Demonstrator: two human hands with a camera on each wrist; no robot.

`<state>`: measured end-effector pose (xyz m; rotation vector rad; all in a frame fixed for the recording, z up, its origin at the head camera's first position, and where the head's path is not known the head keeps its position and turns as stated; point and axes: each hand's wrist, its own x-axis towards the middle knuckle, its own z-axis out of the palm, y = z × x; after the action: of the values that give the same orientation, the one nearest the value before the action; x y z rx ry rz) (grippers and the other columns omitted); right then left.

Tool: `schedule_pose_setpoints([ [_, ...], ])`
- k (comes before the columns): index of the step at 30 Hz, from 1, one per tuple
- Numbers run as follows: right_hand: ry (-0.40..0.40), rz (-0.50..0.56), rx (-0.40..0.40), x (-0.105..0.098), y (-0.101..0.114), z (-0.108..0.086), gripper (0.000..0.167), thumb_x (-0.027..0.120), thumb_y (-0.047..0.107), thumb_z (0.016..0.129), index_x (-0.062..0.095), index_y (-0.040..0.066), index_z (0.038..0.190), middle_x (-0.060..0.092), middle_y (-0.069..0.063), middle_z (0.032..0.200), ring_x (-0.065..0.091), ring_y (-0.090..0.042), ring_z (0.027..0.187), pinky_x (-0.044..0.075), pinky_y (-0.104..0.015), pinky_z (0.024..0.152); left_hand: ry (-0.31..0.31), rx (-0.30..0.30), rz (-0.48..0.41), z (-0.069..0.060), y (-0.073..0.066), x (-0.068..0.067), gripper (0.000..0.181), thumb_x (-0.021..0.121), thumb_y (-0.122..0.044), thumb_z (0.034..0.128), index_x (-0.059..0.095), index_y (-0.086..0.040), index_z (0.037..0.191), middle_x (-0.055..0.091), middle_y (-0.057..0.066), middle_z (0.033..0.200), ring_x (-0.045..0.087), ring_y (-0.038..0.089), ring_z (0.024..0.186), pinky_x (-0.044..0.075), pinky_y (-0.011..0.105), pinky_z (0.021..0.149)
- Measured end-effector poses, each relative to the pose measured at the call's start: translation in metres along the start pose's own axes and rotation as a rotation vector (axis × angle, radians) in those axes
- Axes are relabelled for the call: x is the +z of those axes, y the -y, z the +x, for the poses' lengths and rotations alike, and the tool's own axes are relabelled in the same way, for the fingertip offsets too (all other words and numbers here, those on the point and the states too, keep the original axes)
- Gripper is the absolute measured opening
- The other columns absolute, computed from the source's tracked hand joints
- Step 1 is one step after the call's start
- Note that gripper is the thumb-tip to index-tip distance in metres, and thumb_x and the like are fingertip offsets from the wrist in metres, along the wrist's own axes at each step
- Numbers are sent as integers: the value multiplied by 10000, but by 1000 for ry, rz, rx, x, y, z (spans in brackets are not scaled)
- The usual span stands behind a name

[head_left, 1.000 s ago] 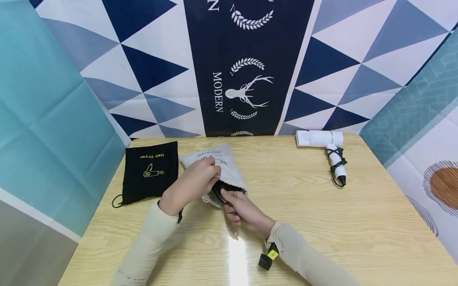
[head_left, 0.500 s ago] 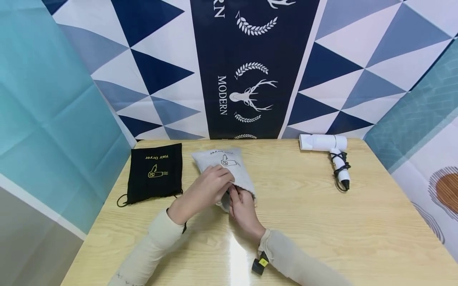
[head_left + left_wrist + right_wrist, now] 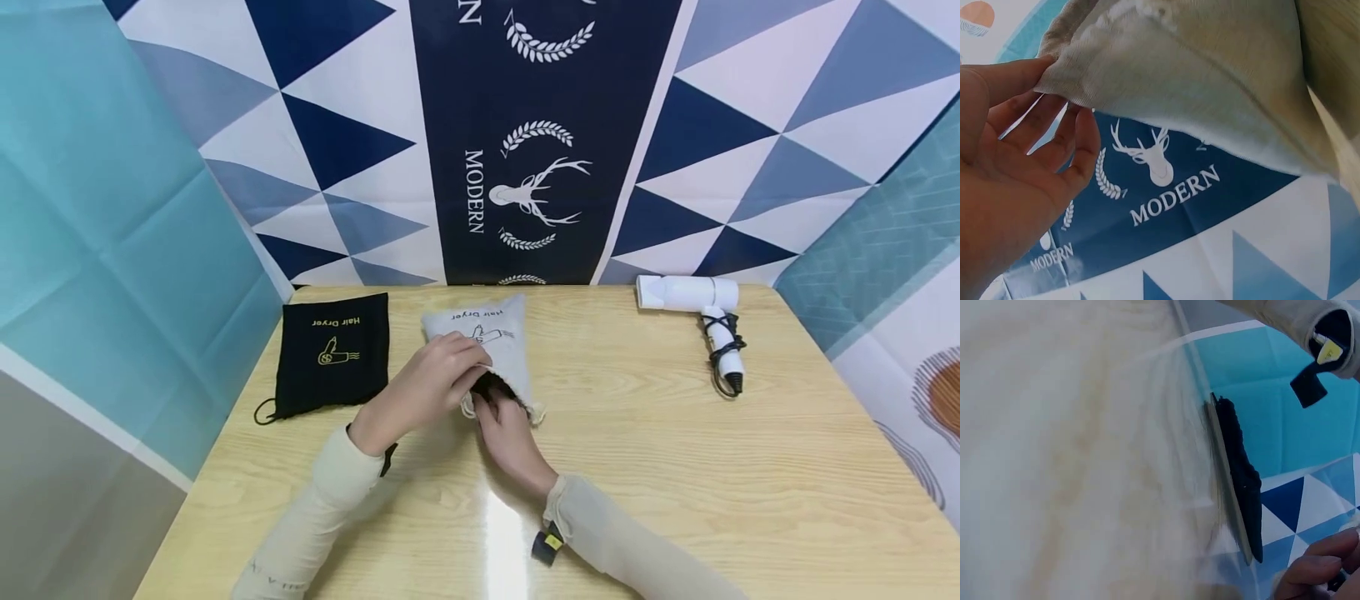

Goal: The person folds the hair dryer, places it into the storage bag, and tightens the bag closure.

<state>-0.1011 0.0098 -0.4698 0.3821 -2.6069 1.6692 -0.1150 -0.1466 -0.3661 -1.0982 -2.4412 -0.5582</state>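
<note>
A light grey drawstring bag (image 3: 512, 354) printed "Hair Dryer" lies near the middle of the table, its mouth facing me. My left hand (image 3: 427, 387) pinches the upper rim of the mouth and holds it raised. In the left wrist view, thumb and fingertips of that hand (image 3: 1029, 144) grip the cloth of the bag (image 3: 1210, 81). My right hand (image 3: 516, 446) has its fingers inside the dark opening, so their tips are hidden. Only some bent fingers (image 3: 1319, 565) show in the right wrist view, with a small dark patch beside them.
Left of the bag a black drawstring bag (image 3: 333, 358) lies flat, with a gold hair dryer print and a cord loop. At the back right lies a white hair dryer (image 3: 686, 293), its black cord wound around the handle. A patterned cloth backdrop (image 3: 525, 200) rises behind the wooden table (image 3: 637, 467).
My right hand has moved from the bag's lower rim, where it pinched something black, into the mouth. My left hand has stayed on the upper rim. The head view has shifted slightly.
</note>
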Motion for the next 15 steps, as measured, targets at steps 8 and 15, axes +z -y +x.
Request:
schedule_pose_setpoints([
  [8, -16, -113, -11, -15, 3, -18, 158, 542, 189, 1021, 623, 54, 1041, 443, 61, 605, 393, -71, 489, 348, -264, 471, 0, -38, -24, 1, 3, -11, 69, 668, -55, 946, 730, -73, 970, 703, 6, 960, 634, 179, 924, 506, 360, 847],
  [15, 27, -206, -87, -32, 8, -29, 410, 577, 166, 998, 525, -26, 1357, 507, 84, 607, 465, -45, 477, 407, -250, 440, -1, -45, -47, 0, 5, -13, 73, 672, -49, 943, 731, -81, 969, 708, 3, 959, 651, 170, 929, 505, 357, 855],
])
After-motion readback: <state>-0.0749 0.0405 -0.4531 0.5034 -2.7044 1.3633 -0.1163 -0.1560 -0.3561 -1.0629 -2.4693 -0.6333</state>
